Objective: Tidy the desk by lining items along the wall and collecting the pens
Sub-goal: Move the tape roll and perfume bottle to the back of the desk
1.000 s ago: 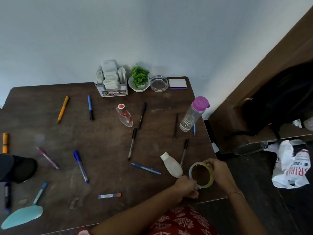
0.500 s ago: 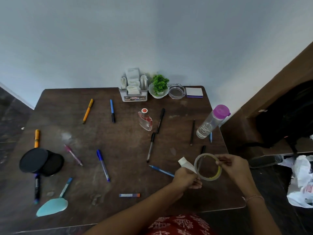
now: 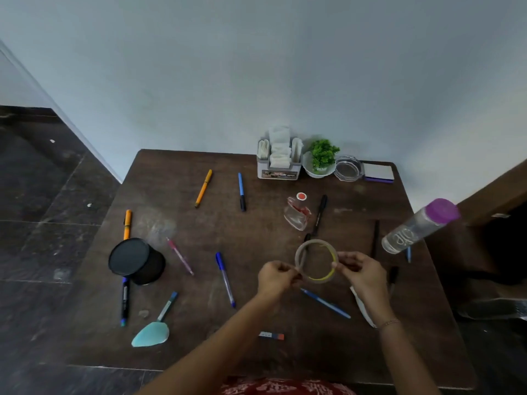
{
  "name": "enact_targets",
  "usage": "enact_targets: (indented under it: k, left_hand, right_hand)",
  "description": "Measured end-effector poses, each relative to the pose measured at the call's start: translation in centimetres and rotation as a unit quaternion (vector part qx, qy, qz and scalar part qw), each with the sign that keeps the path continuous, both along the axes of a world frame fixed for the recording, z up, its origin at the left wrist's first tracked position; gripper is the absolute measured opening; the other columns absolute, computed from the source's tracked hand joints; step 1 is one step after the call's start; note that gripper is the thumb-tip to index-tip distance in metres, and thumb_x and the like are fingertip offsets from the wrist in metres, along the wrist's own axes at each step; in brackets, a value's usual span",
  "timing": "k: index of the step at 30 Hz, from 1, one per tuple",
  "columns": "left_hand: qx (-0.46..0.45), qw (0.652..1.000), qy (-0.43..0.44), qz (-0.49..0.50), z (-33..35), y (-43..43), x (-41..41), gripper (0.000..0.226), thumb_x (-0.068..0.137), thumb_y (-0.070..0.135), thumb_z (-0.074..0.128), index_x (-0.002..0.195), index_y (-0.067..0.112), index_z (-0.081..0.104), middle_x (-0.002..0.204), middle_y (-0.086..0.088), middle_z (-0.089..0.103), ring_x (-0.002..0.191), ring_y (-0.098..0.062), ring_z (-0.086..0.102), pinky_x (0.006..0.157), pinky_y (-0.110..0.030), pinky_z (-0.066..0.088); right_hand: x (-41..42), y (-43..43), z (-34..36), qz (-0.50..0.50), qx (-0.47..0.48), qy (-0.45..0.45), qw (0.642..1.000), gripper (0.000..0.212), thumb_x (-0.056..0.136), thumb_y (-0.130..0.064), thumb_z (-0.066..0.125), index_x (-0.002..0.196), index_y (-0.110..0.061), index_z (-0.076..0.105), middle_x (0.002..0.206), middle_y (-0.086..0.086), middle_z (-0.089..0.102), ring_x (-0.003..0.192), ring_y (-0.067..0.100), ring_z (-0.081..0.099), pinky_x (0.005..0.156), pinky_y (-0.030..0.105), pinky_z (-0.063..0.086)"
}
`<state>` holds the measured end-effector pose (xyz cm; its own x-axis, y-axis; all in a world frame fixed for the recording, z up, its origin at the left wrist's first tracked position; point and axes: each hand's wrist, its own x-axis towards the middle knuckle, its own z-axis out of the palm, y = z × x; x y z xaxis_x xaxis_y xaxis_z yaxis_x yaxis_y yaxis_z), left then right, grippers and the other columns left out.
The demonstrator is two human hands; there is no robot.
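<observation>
While the left hand (image 3: 278, 276) and right hand (image 3: 363, 273) pinch it from opposite sides, fingers clamped on its rim, the tape roll (image 3: 316, 260) hangs above the desk (image 3: 176, 346) toward its right edge, probably for carrying to the wall row. Scattered pens (image 3: 225, 279) lie uncollected. Bottle (image 3: 413, 228) at the right edge: lettering unclear. Back edge holds organizer (image 3: 279, 163), plant (image 3: 322, 155), glass dish (image 3: 348, 168), notepad (image 3: 379, 173); organizer label too small to read.
</observation>
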<state>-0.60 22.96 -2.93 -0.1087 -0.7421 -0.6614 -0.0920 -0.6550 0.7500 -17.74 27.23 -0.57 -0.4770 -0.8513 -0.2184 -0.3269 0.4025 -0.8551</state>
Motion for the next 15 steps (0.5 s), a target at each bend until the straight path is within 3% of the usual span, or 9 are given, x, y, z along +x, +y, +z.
enact_targets:
  k: [4, 6, 9, 11, 15]
  left_hand:
    - [-0.020, 0.998, -0.036, 0.048, -0.1, -2.1, 4.1, 0.014, 0.088, 0.006, 0.062, 0.074, 0.009, 0.060, 0.073, -0.011, 0.068, 0.066, -0.020, 0.068, 0.057, -0.024, 0.054]
    - [-0.034, 0.996, -0.052, 0.069, -0.3, -3.3, 6.1, 0.017, 0.087, 0.004, 0.064, 0.072, 0.010, 0.059, 0.067, -0.009, 0.065, 0.060, -0.017, 0.066, 0.058, -0.025, 0.055]
    - [-0.060, 0.991, -0.084, 0.081, -0.1, -5.2, 8.4, 0.016, 0.083, 0.002, 0.068, 0.072, 0.009, 0.059, 0.065, -0.007, 0.063, 0.045, -0.004, 0.060, 0.046, -0.017, 0.051]
    - [-0.075, 0.987, -0.111, 0.089, 0.2, -6.7, 9.9, 0.010, 0.079, 0.001, 0.071, 0.078, 0.005, 0.062, 0.068, -0.007, 0.064, 0.048, -0.005, 0.060, 0.045, -0.015, 0.049]
    - [-0.116, 0.974, -0.158, 0.113, 1.3, -10.2, 12.1, 0.019, 0.074, 0.006, 0.075, 0.090, 0.008, 0.066, 0.080, -0.003, 0.068, 0.075, -0.015, 0.064, 0.069, -0.028, 0.056]
  right_hand:
    - [4.5, -2.4, -0.8, -0.004, 0.008, -0.004, 1.000, 0.020, 0.071, -0.009, 0.079, 0.089, -0.012, 0.069, 0.081, -0.003, 0.069, 0.079, 0.007, 0.063, 0.066, 0.008, 0.044]
    - [6.6, -3.5, -1.2, 0.001, 0.008, -0.008, 1.000, 0.020, 0.071, -0.013, 0.079, 0.089, -0.015, 0.069, 0.082, -0.004, 0.069, 0.079, 0.004, 0.064, 0.066, 0.011, 0.045]
    - [9.4, -5.5, -1.8, -0.003, -0.009, -0.027, 1.000, 0.021, 0.071, -0.011, 0.080, 0.088, -0.011, 0.069, 0.082, 0.000, 0.071, 0.076, 0.004, 0.065, 0.064, 0.007, 0.048]
    - [11.3, -7.2, -1.9, -0.011, -0.022, -0.040, 0.999, 0.021, 0.071, -0.008, 0.079, 0.089, -0.007, 0.068, 0.081, 0.002, 0.070, 0.073, 0.004, 0.064, 0.063, 0.003, 0.047]
    - [14.5, -11.5, -1.6, -0.025, -0.023, -0.079, 0.996, 0.020, 0.075, -0.008, 0.076, 0.092, -0.007, 0.066, 0.083, 0.002, 0.068, 0.081, 0.012, 0.066, 0.072, 0.016, 0.053]
